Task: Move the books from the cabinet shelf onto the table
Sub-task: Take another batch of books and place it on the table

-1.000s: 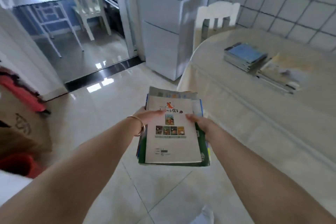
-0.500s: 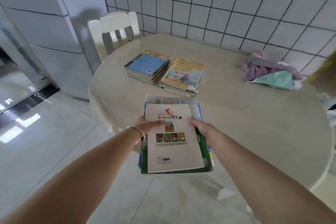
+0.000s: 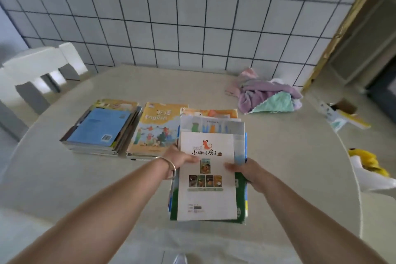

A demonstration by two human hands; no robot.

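Observation:
I hold a stack of books [image 3: 206,195] over the round beige table [image 3: 289,167], a white booklet with a small orange dog on top. My left hand [image 3: 181,157] grips the stack's left edge, thumb on the cover. My right hand [image 3: 242,169] grips the right edge the same way. On the table lie a pile topped by a blue book [image 3: 99,128], a yellow English book pile [image 3: 157,128] beside it, and another orange-covered pile [image 3: 211,112] partly hidden behind the held stack.
A heap of purple and mint cloth [image 3: 270,96] lies at the table's far right. A white chair [image 3: 36,70] stands at the left. A tiled wall rises behind. A yellow and white object [image 3: 368,169] sits off the right edge.
The view turned from the floor and doorway toward the table and came closer. The stack in both hands now hangs over the tabletop, right of the two piles.

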